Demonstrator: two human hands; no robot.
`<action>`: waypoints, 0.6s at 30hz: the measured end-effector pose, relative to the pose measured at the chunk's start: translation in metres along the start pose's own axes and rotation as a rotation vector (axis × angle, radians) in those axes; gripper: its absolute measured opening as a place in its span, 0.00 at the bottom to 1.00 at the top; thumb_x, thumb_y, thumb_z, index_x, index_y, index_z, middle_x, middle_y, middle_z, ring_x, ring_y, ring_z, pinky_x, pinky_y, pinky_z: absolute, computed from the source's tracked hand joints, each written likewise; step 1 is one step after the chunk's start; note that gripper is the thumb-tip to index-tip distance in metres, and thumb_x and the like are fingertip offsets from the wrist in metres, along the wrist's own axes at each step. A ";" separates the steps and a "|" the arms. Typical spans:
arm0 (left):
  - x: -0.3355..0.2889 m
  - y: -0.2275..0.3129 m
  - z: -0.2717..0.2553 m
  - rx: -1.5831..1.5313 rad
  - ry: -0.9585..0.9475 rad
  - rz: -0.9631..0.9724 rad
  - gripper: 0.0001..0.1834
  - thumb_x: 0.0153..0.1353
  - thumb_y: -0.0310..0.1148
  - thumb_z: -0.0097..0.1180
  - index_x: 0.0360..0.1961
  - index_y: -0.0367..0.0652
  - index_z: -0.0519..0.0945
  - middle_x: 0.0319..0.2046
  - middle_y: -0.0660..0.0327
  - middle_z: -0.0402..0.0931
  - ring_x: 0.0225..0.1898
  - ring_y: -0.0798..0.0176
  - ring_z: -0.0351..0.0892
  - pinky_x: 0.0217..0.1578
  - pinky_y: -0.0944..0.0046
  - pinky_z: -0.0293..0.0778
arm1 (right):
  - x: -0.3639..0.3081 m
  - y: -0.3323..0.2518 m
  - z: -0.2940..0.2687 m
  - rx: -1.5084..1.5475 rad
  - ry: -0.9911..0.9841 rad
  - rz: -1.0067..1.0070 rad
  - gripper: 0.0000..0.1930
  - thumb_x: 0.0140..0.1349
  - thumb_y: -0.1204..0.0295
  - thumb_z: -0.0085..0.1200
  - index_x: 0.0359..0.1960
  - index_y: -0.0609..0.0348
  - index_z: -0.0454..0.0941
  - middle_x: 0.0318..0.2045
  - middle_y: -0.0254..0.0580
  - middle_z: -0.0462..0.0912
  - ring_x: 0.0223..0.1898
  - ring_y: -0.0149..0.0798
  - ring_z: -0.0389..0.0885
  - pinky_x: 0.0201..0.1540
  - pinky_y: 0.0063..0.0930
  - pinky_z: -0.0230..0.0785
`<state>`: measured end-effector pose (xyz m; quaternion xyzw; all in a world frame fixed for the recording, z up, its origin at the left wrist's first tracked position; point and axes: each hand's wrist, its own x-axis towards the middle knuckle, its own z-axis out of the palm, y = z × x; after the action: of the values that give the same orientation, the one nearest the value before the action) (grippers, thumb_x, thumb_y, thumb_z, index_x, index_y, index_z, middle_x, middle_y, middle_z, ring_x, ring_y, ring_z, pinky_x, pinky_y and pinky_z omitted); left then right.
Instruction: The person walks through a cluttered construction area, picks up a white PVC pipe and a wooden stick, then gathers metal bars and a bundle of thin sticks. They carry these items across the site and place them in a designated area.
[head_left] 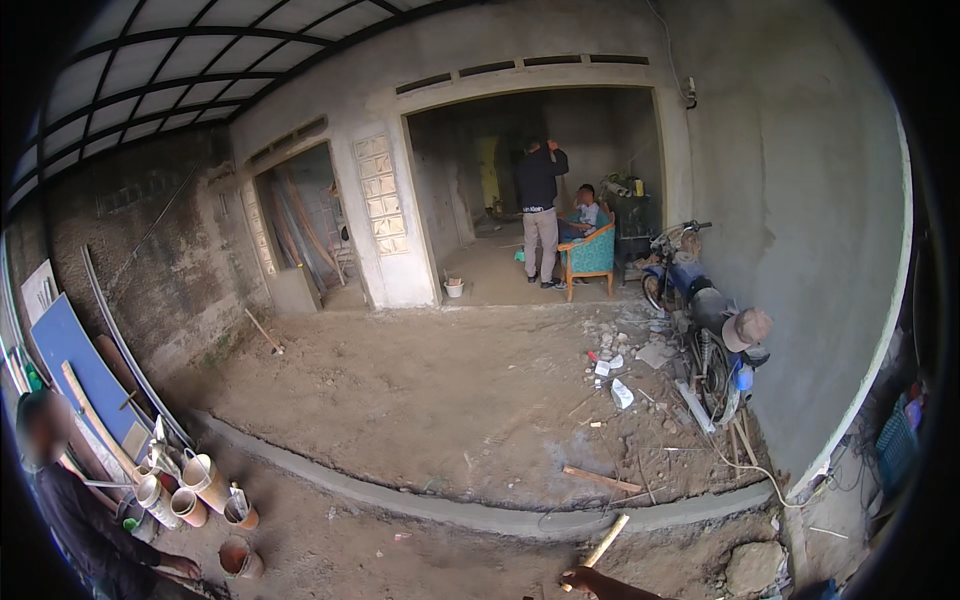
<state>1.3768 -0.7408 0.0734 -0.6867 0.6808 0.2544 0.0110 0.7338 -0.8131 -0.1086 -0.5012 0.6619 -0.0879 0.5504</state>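
Note:
My right hand (pixel 582 578) comes in at the lower edge, right of the middle. Its fingers are wrapped around a pale wooden stick (pixel 609 538), which slants up and to the right out of the fist. Only a short stub shows beneath the hand, so I cannot tell if it is a tool's handle. Beyond the stick's upper end runs a low concrete curb (pixel 480 516), with bare brown soil on both sides. My left hand is out of view.
At the left, a co-worker (pixel 85 530) leans near several buckets (pixel 205 482). Wood scraps (pixel 600 478) and rubble litter the right, beside a motorcycle (pixel 710 310) with a cap on it. Two people are in the room beyond, near a green chair (pixel 590 252). A stone (pixel 755 567) lies lower right.

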 end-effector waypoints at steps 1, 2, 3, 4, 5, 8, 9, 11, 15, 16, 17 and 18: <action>0.006 -0.023 0.022 -0.073 -0.115 -0.003 0.26 0.54 0.54 0.63 0.43 0.42 0.83 0.34 0.50 0.83 0.32 0.54 0.81 0.34 0.54 0.76 | 0.026 -0.023 -0.004 -0.036 0.034 -0.056 0.23 0.60 0.53 0.56 0.50 0.57 0.78 0.45 0.46 0.82 0.46 0.41 0.81 0.50 0.36 0.71; 0.009 -0.031 0.047 -0.152 0.083 -0.009 0.23 0.53 0.53 0.63 0.38 0.43 0.85 0.30 0.51 0.83 0.31 0.54 0.81 0.31 0.54 0.74 | 0.041 -0.031 -0.006 -0.079 0.086 -0.126 0.24 0.60 0.53 0.56 0.50 0.57 0.78 0.45 0.46 0.82 0.46 0.42 0.80 0.50 0.36 0.71; 0.023 -0.042 0.060 -0.166 0.049 -0.070 0.23 0.53 0.53 0.63 0.38 0.43 0.85 0.30 0.51 0.83 0.31 0.54 0.81 0.31 0.54 0.74 | 0.056 -0.039 -0.009 -0.125 0.143 -0.195 0.24 0.59 0.52 0.56 0.50 0.56 0.78 0.45 0.47 0.82 0.46 0.43 0.80 0.50 0.35 0.71; 0.052 -0.045 0.065 -0.168 0.007 -0.091 0.23 0.53 0.53 0.63 0.38 0.43 0.85 0.30 0.51 0.83 0.31 0.54 0.81 0.31 0.54 0.74 | 0.069 -0.044 -0.012 -0.173 0.200 -0.259 0.24 0.59 0.52 0.56 0.50 0.56 0.77 0.45 0.47 0.82 0.46 0.43 0.80 0.50 0.35 0.71; 0.071 -0.053 0.063 -0.172 -0.011 -0.120 0.23 0.54 0.53 0.63 0.38 0.43 0.85 0.29 0.51 0.83 0.31 0.54 0.81 0.31 0.54 0.74 | 0.079 -0.059 -0.006 -0.120 0.173 -0.200 0.23 0.59 0.53 0.56 0.50 0.53 0.78 0.44 0.46 0.83 0.46 0.44 0.81 0.50 0.36 0.71; 0.188 -0.032 0.059 -0.188 -0.069 0.028 0.23 0.54 0.53 0.63 0.38 0.43 0.85 0.29 0.52 0.83 0.31 0.54 0.81 0.31 0.53 0.74 | 0.097 -0.037 -0.006 -0.298 0.433 -0.365 0.22 0.58 0.52 0.57 0.50 0.50 0.79 0.40 0.49 0.84 0.43 0.48 0.82 0.44 0.41 0.74; 0.196 -0.055 0.052 -0.171 -0.062 0.004 0.23 0.54 0.53 0.63 0.37 0.43 0.85 0.29 0.52 0.83 0.31 0.54 0.81 0.31 0.53 0.74 | 0.093 -0.054 0.002 0.469 -0.063 -0.113 0.35 0.59 0.62 0.62 0.67 0.49 0.60 0.54 0.43 0.75 0.50 0.37 0.76 0.52 0.40 0.70; 0.217 -0.090 0.033 -0.155 -0.064 -0.005 0.23 0.54 0.53 0.63 0.37 0.43 0.85 0.29 0.52 0.83 0.31 0.54 0.81 0.31 0.53 0.74 | 0.076 -0.143 0.031 0.294 -0.082 0.072 0.36 0.59 0.64 0.61 0.68 0.47 0.58 0.59 0.46 0.71 0.58 0.38 0.70 0.58 0.40 0.66; 0.329 -0.084 0.019 -0.147 -0.080 0.243 0.22 0.54 0.53 0.63 0.37 0.43 0.85 0.28 0.52 0.83 0.30 0.54 0.81 0.31 0.53 0.74 | 0.076 -0.179 0.003 0.232 0.052 0.133 0.33 0.59 0.63 0.60 0.65 0.48 0.61 0.57 0.47 0.72 0.56 0.40 0.71 0.57 0.39 0.67; 0.351 -0.085 0.016 -0.143 -0.069 0.314 0.22 0.54 0.53 0.63 0.37 0.43 0.85 0.28 0.52 0.83 0.30 0.54 0.81 0.31 0.53 0.74 | 0.077 -0.192 -0.002 0.222 0.076 0.145 0.32 0.59 0.63 0.60 0.65 0.48 0.61 0.57 0.47 0.72 0.56 0.40 0.72 0.57 0.39 0.67; 0.370 -0.088 0.011 -0.134 -0.068 0.375 0.22 0.54 0.53 0.63 0.37 0.43 0.85 0.28 0.52 0.83 0.30 0.53 0.81 0.31 0.53 0.74 | 0.078 -0.207 -0.004 0.217 0.090 0.154 0.32 0.59 0.63 0.60 0.64 0.48 0.62 0.57 0.47 0.73 0.56 0.40 0.72 0.56 0.39 0.67; 0.387 -0.090 0.007 -0.129 -0.060 0.444 0.22 0.54 0.53 0.63 0.37 0.43 0.85 0.27 0.52 0.83 0.30 0.53 0.81 0.31 0.53 0.74 | 0.080 -0.220 -0.004 0.208 0.106 0.161 0.31 0.59 0.63 0.59 0.64 0.48 0.63 0.56 0.47 0.73 0.55 0.41 0.72 0.56 0.39 0.67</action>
<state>1.4374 -1.0917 -0.1035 -0.5117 0.7968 0.3139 -0.0690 0.8641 -0.9818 -0.0116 -0.3814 0.7153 -0.1381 0.5690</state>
